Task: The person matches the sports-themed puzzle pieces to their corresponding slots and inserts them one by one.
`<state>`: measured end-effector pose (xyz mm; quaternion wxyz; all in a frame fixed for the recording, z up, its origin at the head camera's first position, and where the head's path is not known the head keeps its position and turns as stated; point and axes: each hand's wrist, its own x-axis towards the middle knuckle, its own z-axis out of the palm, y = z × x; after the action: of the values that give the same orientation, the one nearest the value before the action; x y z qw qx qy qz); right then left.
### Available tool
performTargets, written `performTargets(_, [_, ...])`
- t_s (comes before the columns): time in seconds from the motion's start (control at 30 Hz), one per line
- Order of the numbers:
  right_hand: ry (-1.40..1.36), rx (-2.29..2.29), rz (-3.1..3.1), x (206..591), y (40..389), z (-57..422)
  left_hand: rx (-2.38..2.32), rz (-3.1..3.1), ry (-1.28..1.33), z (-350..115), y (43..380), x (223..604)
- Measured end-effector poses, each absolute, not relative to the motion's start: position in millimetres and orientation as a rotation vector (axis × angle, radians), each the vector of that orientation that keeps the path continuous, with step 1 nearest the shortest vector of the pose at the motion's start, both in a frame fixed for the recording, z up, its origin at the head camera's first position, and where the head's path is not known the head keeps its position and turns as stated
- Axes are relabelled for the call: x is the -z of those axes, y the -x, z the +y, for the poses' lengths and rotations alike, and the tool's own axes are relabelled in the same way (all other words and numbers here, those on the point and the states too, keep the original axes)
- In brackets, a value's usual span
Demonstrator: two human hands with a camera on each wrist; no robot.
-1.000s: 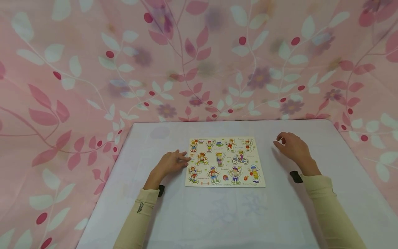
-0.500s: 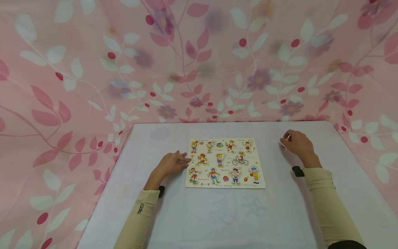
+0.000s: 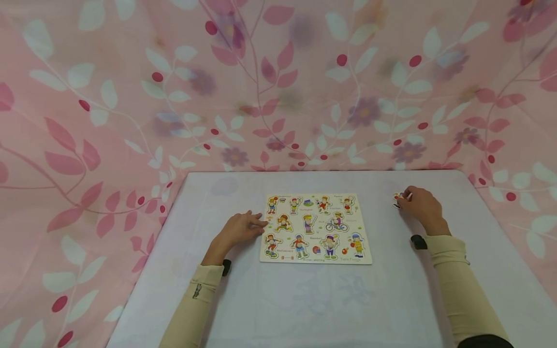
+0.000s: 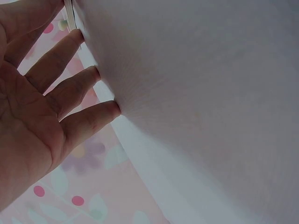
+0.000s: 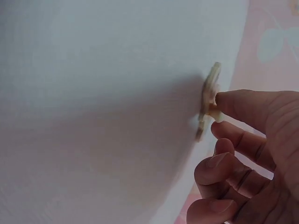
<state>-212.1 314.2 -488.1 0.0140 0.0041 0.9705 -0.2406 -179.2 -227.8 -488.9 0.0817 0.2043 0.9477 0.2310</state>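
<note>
A flat cream puzzle board (image 3: pixel 316 229) with cartoon figures doing sports lies on the white-covered table. My left hand (image 3: pixel 240 229) is at the board's left edge, fingers spread and fairly straight, with fingertips touching board and table. In the left wrist view, fingertips (image 4: pixel 112 108) press on the white cloth and a sliver of the board's edge shows at the top. Right of the board, my right hand (image 3: pixel 421 208) pinches a small puzzle piece (image 3: pixel 397 197) by its knob between thumb and index finger. The piece (image 5: pixel 205 100) appears edge-on and slightly blurred in the right wrist view, other fingers curled beside it.
The white-covered table (image 3: pixel 313 299) runs back to a pink floral cloth (image 3: pixel 278 96), which hangs behind it and at both sides. Dark straps with cameras (image 3: pixel 419 241) sit on both wrists.
My right hand has moved slightly right, and the puzzle piece, hidden at first, now shows at its fingertips, tilted toward the camera. The left hand and the board stay in place.
</note>
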Motion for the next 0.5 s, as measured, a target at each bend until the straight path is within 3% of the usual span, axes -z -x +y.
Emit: performTargets(0.5, [-0.018,0.724,3.033,490.9,213.2,316.0,-0.677,2.836,-0.591,-226.6,178.9,487.1])
